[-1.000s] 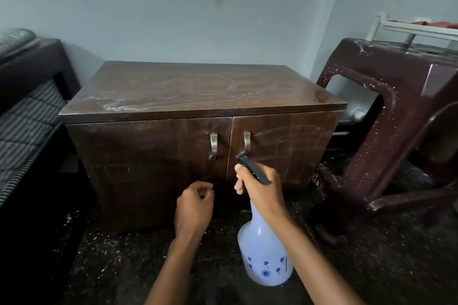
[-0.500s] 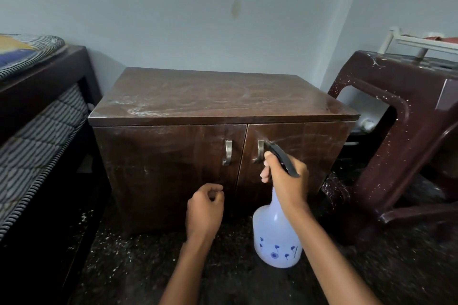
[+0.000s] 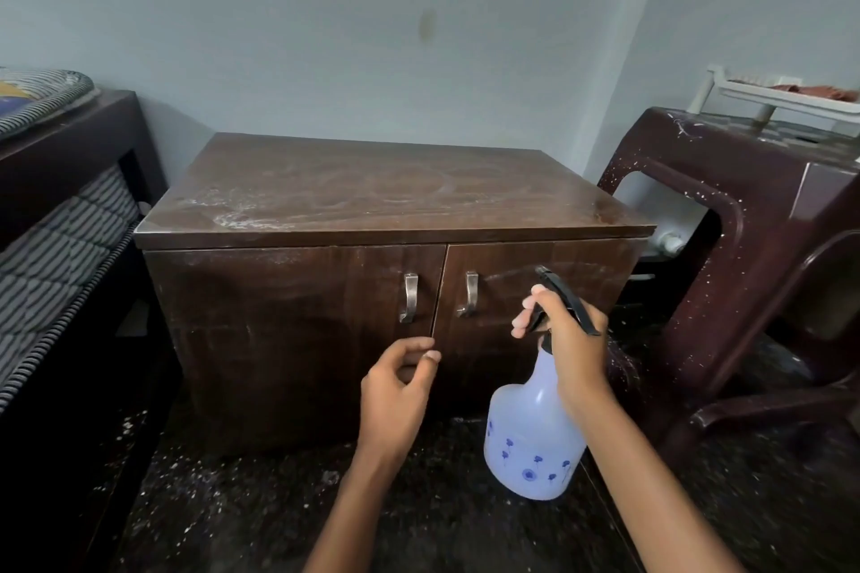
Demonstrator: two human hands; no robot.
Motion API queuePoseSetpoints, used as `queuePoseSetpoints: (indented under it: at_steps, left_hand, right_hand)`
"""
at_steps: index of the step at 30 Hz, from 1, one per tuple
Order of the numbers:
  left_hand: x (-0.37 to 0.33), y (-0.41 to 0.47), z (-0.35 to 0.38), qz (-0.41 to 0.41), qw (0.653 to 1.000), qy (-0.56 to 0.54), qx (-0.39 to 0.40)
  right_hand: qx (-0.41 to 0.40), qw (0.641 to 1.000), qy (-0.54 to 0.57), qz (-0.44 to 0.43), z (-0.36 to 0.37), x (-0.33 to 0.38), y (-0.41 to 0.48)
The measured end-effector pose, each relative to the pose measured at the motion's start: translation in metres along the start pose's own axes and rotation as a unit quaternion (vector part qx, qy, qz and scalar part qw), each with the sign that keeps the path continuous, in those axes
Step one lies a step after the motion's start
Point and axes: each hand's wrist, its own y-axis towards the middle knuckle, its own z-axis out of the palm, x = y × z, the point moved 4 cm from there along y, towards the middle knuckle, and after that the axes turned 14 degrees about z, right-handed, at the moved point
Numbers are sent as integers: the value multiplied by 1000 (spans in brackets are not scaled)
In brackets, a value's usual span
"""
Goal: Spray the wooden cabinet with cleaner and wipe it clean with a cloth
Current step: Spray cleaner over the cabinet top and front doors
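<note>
A dark wooden cabinet (image 3: 298,340) with two doors and metal handles stands against the wall, its top dusty with whitish smears. My right hand (image 3: 570,340) grips the black trigger head of a pale spray bottle (image 3: 530,437) with blue flower prints, held in front of the right door with the nozzle toward it. My left hand (image 3: 395,391) hovers loosely curled and empty in front of the gap between the doors, below the handles. No cloth is in view.
A bed frame with striped bedding (image 3: 51,247) stands close on the left. A dark maroon plastic chair (image 3: 754,256), speckled white, lies tipped on the right, a white rack (image 3: 786,100) behind it. The dark floor (image 3: 260,502) is littered with white specks.
The view has risen and shifted. My right hand has carried the bottle rightward, from the right door handle to the middle of the right door. My left hand's fingers have loosened slightly.
</note>
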Motion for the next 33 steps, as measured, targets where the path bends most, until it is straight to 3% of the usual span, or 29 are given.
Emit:
queuePoseSetpoints:
  at_steps: [5, 7, 11, 20, 28, 33]
  left_hand:
    - [1, -13, 43, -55, 962, -100, 250]
    - [-3, -17, 55, -41, 953, -103, 281]
    - [-25, -1, 58, 55, 979, -39, 193]
    - [-116, 62, 99, 147, 983, 54, 97]
    - [-222, 138, 155, 152, 981, 54, 111]
    - [-284, 185, 193, 132, 970, 73, 190]
  right_hand:
    - [135, 990, 10, 39, 10, 11, -1]
    - [172, 981, 54, 69, 17, 20, 2]
    - [256, 958, 90, 87, 27, 52, 15]
    - [354, 932, -75, 28, 22, 160, 72]
    - [322, 940, -113, -3, -29, 284, 117]
    - [255, 958, -129, 32, -64, 351, 139]
